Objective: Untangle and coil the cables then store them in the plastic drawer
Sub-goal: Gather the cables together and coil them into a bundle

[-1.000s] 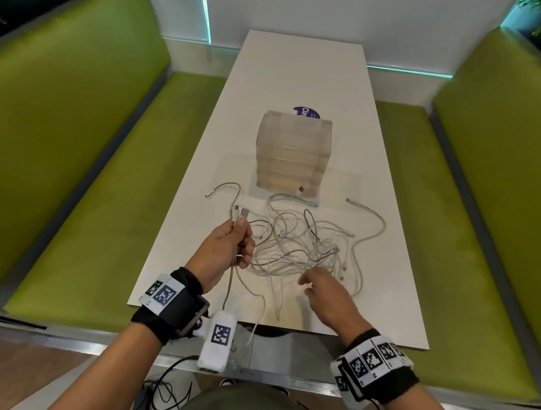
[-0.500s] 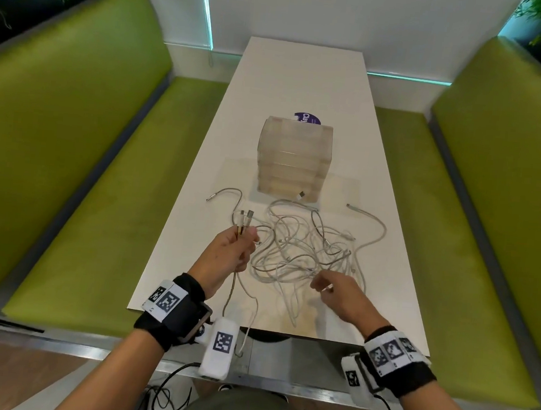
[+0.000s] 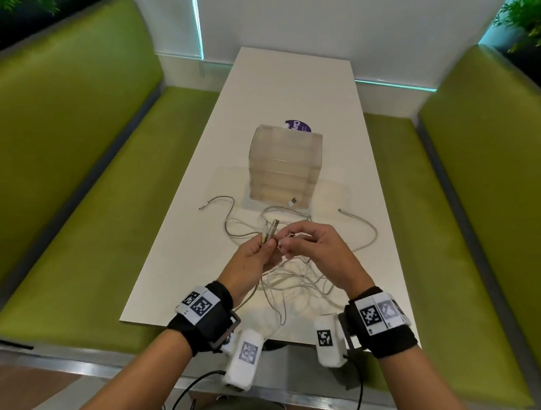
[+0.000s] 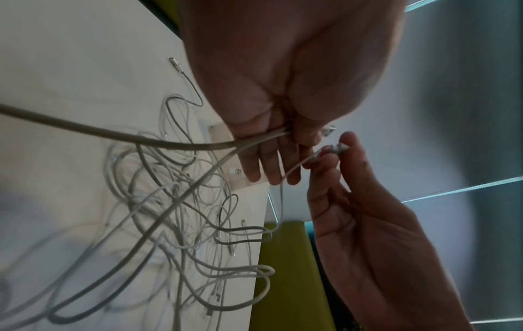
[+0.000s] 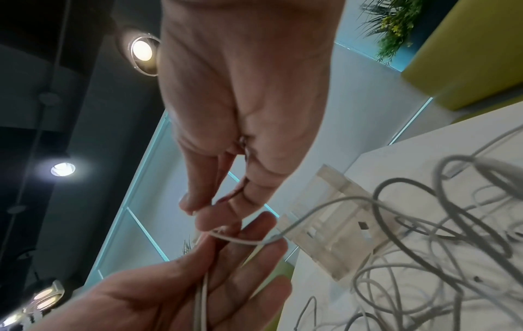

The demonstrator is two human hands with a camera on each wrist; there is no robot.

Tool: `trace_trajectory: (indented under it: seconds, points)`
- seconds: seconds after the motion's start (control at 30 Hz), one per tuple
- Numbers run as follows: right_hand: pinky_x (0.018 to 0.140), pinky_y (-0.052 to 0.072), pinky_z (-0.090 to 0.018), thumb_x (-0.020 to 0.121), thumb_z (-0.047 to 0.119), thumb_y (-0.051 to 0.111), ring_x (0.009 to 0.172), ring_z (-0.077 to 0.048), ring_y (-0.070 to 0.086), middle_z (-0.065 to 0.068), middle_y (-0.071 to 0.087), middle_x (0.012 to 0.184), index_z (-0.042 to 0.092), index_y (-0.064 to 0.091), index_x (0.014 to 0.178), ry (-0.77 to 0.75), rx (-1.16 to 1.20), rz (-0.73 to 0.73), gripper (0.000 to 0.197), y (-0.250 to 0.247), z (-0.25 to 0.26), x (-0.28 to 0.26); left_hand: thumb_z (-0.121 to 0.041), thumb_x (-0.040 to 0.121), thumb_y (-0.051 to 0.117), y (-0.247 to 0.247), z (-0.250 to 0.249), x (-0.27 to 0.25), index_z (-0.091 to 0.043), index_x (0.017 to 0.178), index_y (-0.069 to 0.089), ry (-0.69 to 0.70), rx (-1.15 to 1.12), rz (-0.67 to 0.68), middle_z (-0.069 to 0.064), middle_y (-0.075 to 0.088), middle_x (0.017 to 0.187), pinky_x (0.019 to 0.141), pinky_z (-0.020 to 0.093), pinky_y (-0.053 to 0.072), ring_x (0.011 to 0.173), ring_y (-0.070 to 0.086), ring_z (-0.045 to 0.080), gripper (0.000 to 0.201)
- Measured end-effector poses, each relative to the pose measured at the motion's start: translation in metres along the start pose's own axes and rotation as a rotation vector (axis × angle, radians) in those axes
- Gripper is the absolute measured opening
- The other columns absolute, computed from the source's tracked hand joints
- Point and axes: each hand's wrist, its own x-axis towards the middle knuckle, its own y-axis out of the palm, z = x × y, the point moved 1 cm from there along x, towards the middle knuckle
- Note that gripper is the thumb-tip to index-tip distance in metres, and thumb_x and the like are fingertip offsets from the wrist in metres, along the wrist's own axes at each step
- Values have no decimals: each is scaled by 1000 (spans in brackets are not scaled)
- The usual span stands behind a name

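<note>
So the white bench is long and narrow, with green seats running down both sides and plenty of bare top past the plastic drawer, which sits mid-bench with every drawer pushed in; can't tell what's inside. The cables lie tangled at the near end, some strands trailing off the near edge. Left hand has its grip curled round two cable ends, plugs sticking up. Right hand pinches a thin cable end just beside them.
</note>
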Motion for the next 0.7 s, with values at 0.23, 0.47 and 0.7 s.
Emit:
trace_trajectory:
  seconds: [0.23, 0.47, 0.7]
  points:
    - [62, 50, -25, 79, -2, 72, 65, -16, 64, -16, 65, 78, -3, 57, 96, -12, 6, -171, 23, 4, 4, 15, -14, 102, 37, 0, -3, -3, -7, 117, 59, 12, -52, 67, 7, 73, 99, 95, 26, 49, 106, 67, 17, 27]
    - [60, 45, -13, 78, -2, 72, 64, -7, 61, -11, 66, 78, -8, 58, 94, -41, -26, -162, 22, 5, 6, 18, -10, 102, 37, -3, -4, -3, -5, 96, 57, 7, -69, 81, 5, 68, 73, 95, 31, 51, 97, 69, 24, 21]
    - [65, 49, -27, 82, 5, 71, 69, -17, 63, -13, 68, 79, 2, 64, 92, -14, -77, -160, 13, -3, 1, 20, -14, 101, 40, -6, -5, -3, -6, 90, 58, 20, 30, 54, -1, 55, 61, 74, 25, 51, 65, 62, 15, 23]
